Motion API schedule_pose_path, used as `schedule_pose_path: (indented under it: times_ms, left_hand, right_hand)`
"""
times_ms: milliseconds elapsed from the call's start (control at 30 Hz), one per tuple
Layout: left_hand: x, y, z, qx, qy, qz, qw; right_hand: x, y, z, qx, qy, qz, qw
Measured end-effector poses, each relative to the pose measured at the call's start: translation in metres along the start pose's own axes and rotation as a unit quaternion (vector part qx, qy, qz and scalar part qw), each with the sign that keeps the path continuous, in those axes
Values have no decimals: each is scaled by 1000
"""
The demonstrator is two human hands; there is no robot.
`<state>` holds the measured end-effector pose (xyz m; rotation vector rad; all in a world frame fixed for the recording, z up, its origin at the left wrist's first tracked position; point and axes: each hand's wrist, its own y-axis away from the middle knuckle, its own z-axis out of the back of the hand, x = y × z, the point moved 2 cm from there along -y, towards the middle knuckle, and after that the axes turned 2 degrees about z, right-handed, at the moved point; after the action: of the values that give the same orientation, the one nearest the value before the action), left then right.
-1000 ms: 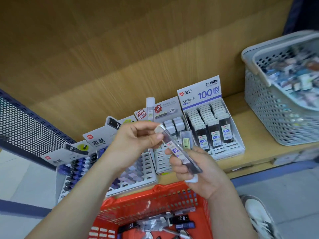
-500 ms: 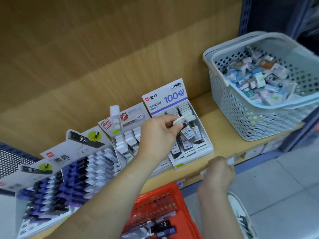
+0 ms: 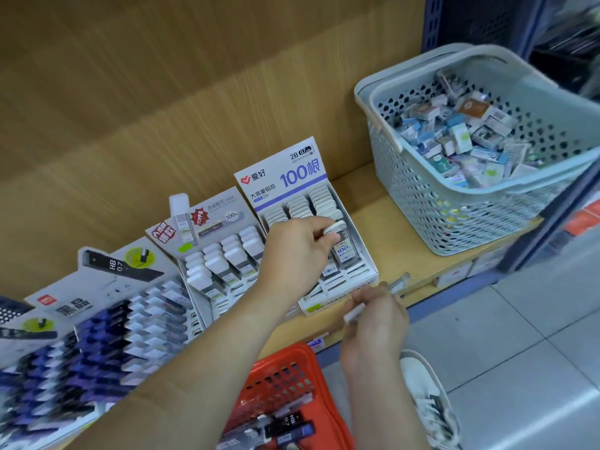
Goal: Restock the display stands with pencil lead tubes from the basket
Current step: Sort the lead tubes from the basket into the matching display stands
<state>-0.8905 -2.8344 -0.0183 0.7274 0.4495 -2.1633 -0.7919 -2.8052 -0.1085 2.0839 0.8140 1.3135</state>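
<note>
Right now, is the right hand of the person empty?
No, the right hand grips a clear lead tube with a white cap, near the front edge of the shelf.

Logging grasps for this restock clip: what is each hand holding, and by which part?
Left hand pinches a lead tube by its white cap, over the display stand. Right hand grips a second tube around its middle.

The 100-count stand [image 3: 282,177] sits on the shelf [image 3: 399,241]. A second stand [image 3: 211,219] is just left of it and a third stand [image 3: 107,277] is further left. The large basket [image 3: 422,206] stands apart on its right. The tube basket [image 3: 282,362] lies before and below it. Over the 100-count stand the left hand [image 3: 295,251] pinches a tube [image 3: 334,227]. Before it the right hand [image 3: 376,323] holds another tube [image 3: 354,314].
</note>
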Motion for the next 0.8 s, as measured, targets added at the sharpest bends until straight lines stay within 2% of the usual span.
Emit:
schedule_pose_path:
  times_ms: [233,567,667,800]
  left_hand:
    - [-13,-9,-1,27,-23,-20,999]
    - [-4,-15,-13,56,-104,-17,993]
    - [-5,-15,-16,32,-136,-68,988]
    - [-6,-19,-15,-52,-183,-180,965]
  right_hand:
    - [3,11,-4,47,-34,-58,997]
    - [-1,12,-4,47,-50,-52,996]
    - [-5,11,-4,42,-55,-39,997]
    - [-5,11,-5,30,-53,-1,998]
